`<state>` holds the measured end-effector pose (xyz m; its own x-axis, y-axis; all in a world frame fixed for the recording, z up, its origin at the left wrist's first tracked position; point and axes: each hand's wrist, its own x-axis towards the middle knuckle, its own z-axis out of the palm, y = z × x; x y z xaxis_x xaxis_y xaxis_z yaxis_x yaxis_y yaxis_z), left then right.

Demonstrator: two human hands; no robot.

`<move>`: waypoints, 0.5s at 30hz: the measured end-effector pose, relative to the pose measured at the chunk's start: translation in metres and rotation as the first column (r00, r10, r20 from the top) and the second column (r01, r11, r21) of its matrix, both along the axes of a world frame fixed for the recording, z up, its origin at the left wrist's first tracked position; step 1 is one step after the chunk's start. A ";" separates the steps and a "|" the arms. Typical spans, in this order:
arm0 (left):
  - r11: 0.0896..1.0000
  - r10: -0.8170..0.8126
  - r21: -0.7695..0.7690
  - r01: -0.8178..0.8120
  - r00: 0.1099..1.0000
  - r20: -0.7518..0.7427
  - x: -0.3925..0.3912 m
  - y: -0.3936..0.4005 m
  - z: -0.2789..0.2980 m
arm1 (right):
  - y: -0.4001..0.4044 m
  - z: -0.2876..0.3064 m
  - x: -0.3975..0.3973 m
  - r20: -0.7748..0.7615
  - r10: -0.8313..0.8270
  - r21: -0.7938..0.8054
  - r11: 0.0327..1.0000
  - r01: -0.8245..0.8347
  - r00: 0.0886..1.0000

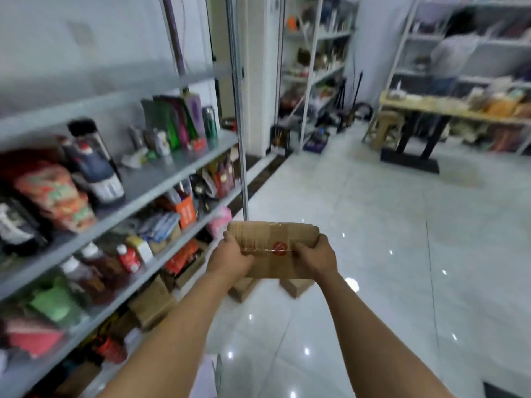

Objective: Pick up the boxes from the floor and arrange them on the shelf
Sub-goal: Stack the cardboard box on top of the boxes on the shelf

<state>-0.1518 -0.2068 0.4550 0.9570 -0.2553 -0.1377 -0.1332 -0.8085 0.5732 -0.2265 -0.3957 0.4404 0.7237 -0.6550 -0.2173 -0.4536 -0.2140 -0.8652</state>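
Both hands clamp a flat brown cardboard box with a red round sticker (273, 248): the left hand (230, 258) on its left end, the right hand (314, 258) on its right, held in the air above the glossy white tiled floor (373, 254). Two more small brown cardboard boxes (296, 287) sit on the floor just below. The grey metal shelf (161, 179) to the left is crowded, so I judge that pushing the box in could knock bottles over.

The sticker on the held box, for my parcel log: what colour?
Red, round sticker on the brown cardboard box; head view.
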 end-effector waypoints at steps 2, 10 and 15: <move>0.999 -0.050 0.010 0.049 0.989 0.138 0.007 0.000 0.049 | -0.006 0.052 0.013 0.082 0.013 -0.054 0.999 -0.009 0.997; 1.000 -0.023 0.020 0.014 0.850 0.526 0.027 0.044 0.197 | 0.015 0.223 0.058 0.313 0.177 -0.321 0.944 -0.071 0.933; 0.998 0.056 -0.002 -0.069 0.777 0.626 0.037 0.088 0.251 | 0.056 0.266 0.078 0.400 0.269 -0.339 0.932 -0.131 0.876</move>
<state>-0.1153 -0.1191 0.7065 0.8478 -0.1957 0.4928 -0.4057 -0.8379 0.3652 -0.1485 -0.3400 0.7064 0.8210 -0.4689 0.3259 0.0314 -0.5328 -0.8457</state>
